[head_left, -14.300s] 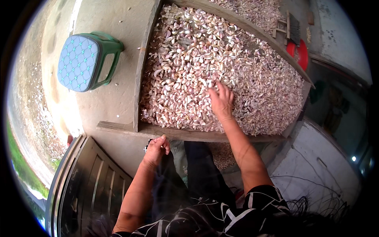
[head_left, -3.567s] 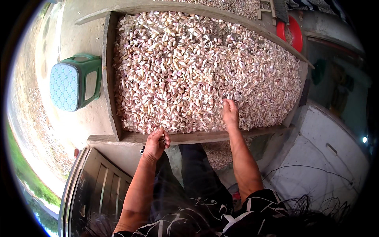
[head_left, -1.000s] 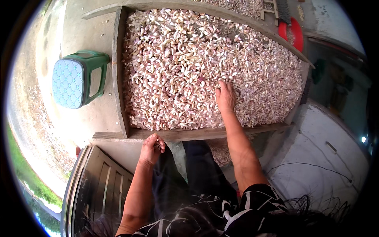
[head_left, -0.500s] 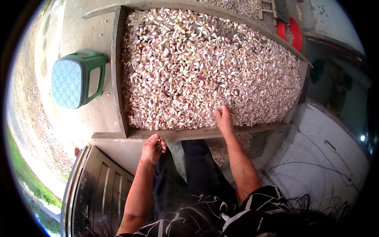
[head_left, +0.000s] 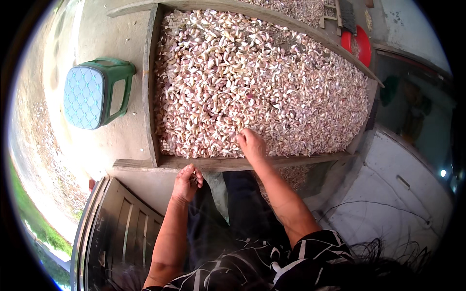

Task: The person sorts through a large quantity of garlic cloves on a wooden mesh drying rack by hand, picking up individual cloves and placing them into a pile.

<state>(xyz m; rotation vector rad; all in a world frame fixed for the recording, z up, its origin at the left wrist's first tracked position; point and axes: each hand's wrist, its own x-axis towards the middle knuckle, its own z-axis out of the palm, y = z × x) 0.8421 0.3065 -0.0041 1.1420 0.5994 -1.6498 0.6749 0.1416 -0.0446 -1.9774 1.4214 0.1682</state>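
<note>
A wide layer of garlic cloves (head_left: 228, 82), pale with pinkish skins, covers a wooden-framed mesh tray (head_left: 150, 87) in front of me. Over the near part of the cloves, my right hand (head_left: 252, 145) reaches down with its fingers pinched together; whatever is at the fingertips is too small to make out. My left hand (head_left: 187, 182) is just this side of the tray's near rail, its fingers curled closed. What lies inside that curl is mostly hidden.
To the left stands a green stool (head_left: 90, 97) with a light blue quilted seat. A red basin (head_left: 361, 46) is at the far right, near more garlic (head_left: 306, 12) beyond the frame. A dark panelled door (head_left: 126, 228) is at the lower left, a pale cabinet (head_left: 383, 189) at right.
My right hand has moved left across the near edge of the garlic, still pinched. My left hand has stayed in about the same place.
</note>
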